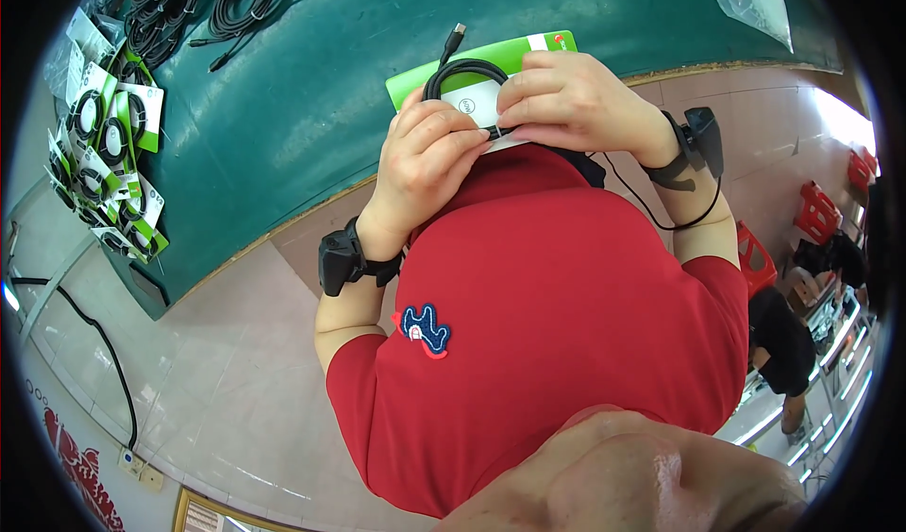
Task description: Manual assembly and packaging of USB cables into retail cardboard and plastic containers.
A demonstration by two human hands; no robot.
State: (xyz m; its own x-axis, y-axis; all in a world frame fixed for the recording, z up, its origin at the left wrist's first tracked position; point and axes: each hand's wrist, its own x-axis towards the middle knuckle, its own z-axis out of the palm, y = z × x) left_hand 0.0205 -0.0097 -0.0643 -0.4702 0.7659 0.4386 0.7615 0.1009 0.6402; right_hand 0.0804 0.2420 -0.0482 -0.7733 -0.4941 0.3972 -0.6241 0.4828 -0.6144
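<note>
The step in hand looks to be securing a black cable coil (462, 67) to its green-and-white card (514, 56), at the tabletop's (311, 89) near edge. The left hand (425, 159) is curled, its fingertips pressing the coil's near side; the right hand (576, 103) pinches just beside them, where a thin pale strip shows (perhaps a tie, though the fingers cover most of it). The next move probably calls for a firm left hold while the right draws that strip snug, the plug (456, 40) kept free.

As for containers, a clear plastic bag (755, 4) lies by the far edge toward the right corner; its contents cannot be made out. Carded cables (115, 141) are heaped, loose as far as shows, along the left edge, with more clear plastic (58, 65) beside them.
</note>
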